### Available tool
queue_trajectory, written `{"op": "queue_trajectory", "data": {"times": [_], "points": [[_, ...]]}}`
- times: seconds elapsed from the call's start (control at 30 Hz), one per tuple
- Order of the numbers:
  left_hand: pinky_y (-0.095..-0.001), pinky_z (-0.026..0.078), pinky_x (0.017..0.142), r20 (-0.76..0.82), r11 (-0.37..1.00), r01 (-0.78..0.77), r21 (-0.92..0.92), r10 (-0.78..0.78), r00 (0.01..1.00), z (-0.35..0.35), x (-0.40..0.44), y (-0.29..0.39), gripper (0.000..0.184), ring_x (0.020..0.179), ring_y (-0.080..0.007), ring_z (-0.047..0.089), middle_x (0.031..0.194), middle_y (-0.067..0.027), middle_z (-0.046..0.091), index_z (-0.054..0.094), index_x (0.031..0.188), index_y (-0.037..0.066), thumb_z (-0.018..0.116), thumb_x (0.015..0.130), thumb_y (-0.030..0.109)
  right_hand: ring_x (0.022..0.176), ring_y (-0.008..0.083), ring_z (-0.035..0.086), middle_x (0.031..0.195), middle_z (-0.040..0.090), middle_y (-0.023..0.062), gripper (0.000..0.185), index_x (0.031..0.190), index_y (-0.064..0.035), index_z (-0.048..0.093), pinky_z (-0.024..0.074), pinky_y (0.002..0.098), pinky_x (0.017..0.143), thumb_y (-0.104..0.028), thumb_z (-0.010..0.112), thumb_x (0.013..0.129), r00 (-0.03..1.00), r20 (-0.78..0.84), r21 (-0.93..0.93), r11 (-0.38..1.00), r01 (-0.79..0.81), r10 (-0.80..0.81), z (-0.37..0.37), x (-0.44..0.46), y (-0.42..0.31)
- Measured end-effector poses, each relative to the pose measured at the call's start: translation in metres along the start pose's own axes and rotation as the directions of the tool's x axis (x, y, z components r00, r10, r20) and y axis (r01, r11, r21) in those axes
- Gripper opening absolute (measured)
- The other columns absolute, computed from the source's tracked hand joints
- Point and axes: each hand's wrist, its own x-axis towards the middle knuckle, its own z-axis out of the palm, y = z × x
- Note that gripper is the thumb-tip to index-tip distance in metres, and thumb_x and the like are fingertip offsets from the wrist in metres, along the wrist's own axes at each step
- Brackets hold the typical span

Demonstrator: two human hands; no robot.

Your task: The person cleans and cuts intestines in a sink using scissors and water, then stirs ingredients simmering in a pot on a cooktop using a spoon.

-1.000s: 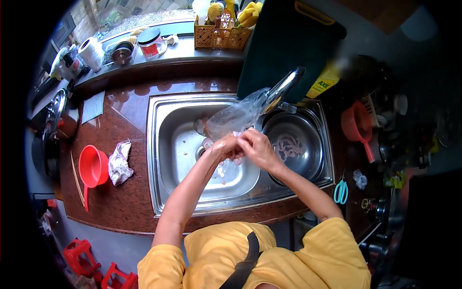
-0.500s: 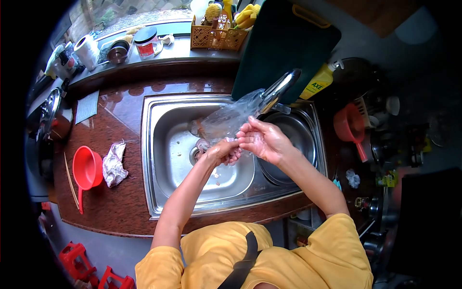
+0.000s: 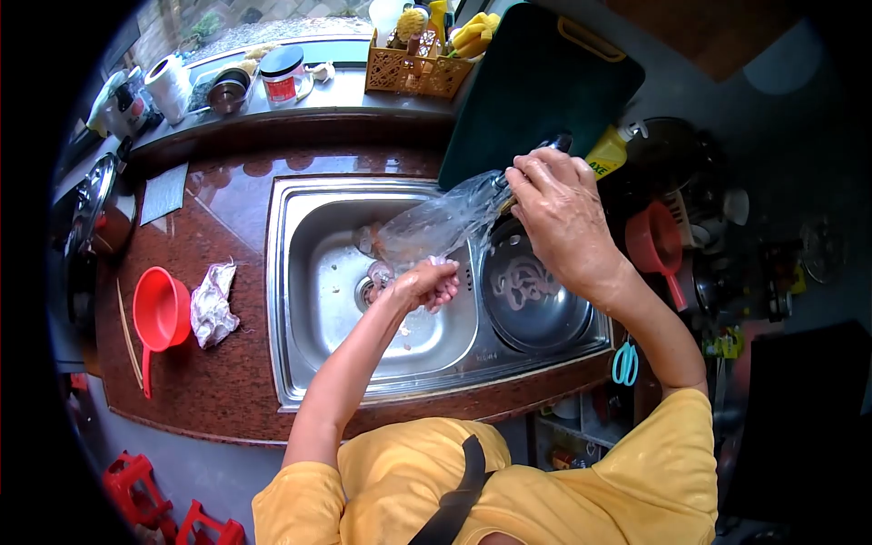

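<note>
My left hand (image 3: pixel 431 283) is closed over the left sink basin (image 3: pixel 318 272), its fingers wrapped round pinkish pieces that only partly show. My right hand (image 3: pixel 563 213) is raised at the faucet (image 3: pixel 556 143), its fingers curled over the faucet and covering most of it. A clear plastic bag (image 3: pixel 436 218) hangs beside the faucet, stretching down to the left over the basin. Pinkish scraps (image 3: pixel 381 272) lie near the drain. In the round pan (image 3: pixel 545 318) on the right side of the sink lie several pale pink pieces (image 3: pixel 525 283).
Left of the sink are a red dipper (image 3: pixel 161 309) and a crumpled cloth (image 3: pixel 213 306). A green board (image 3: pixel 536 91) leans behind the faucet, beside a yellow bottle (image 3: pixel 609 153). Scissors (image 3: pixel 626 362) lie at the right. A basket (image 3: pixel 413 73) stands on the sill.
My right hand has moved away from my left hand, up and to the right onto the faucet. My left hand stays closed over the basin. The pan's contents show again.
</note>
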Motion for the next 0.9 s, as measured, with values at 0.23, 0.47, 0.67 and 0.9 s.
{"op": "queue_trajectory", "data": {"times": [0.23,0.47,0.67,0.9], "points": [[-0.0192,0.035,0.033,-0.027,0.999,0.027,-0.017,-0.027,0.999,-0.001,-0.005,0.001,0.032,0.04,-0.0081,0.051,0.054,-0.0018,0.057,0.056,0.066,0.006,0.047,0.088,0.028,0.078,0.0162,0.052,0.076,0.053,0.0053,0.012,0.082,-0.0056,0.061,0.0386,0.0328,0.081,-0.01,0.061,0.071,0.918,0.254,-0.391,0.836,0.386,-0.305,0.029,0.02,0.002],[-0.0187,0.035,0.034,-0.019,1.0,0.018,-0.014,-0.018,1.0,-0.004,-0.004,-0.009,0.034,0.038,-0.0083,0.049,0.053,-0.0028,0.056,0.056,0.066,0.005,0.045,0.089,0.027,0.054,0.0086,0.047,0.051,0.048,0.0014,0.014,0.063,-0.006,0.063,0.0365,0.027,0.052,-0.013,0.062,0.076,0.837,0.486,-0.452,0.748,0.486,-0.251,0.035,0.034,-0.02],[-0.0174,0.035,0.036,0.041,0.996,-0.007,0.092,0.003,0.999,-0.005,-0.009,-0.007,0.033,0.042,-0.0071,0.049,0.057,-0.002,0.057,0.056,0.07,0.005,0.047,0.088,0.031,0.072,0.0235,0.064,0.071,0.064,0.013,0.011,0.071,-0.005,0.067,0.0504,0.0376,0.06,-0.011,0.058,0.074,0.878,0.321,0.327,0.911,0.25,-0.356,0.117,-0.013,-0.052],[-0.0266,0.047,0.054,-0.044,0.653,-0.071,0.754,0.158,0.987,-0.015,0.005,0.007,0.028,0.059,-0.0178,0.058,0.07,-0.0107,0.062,0.061,0.08,0.001,0.061,0.079,0.029,0.089,0.0285,0.057,0.101,0.053,0.0156,0.043,0.105,-0.0028,0.052,0.0473,0.0355,0.073,-0.007,0.067,0.065,0.883,0.459,0.773,0.445,-0.452,0.099,0.202,-0.049,-0.044]]}}
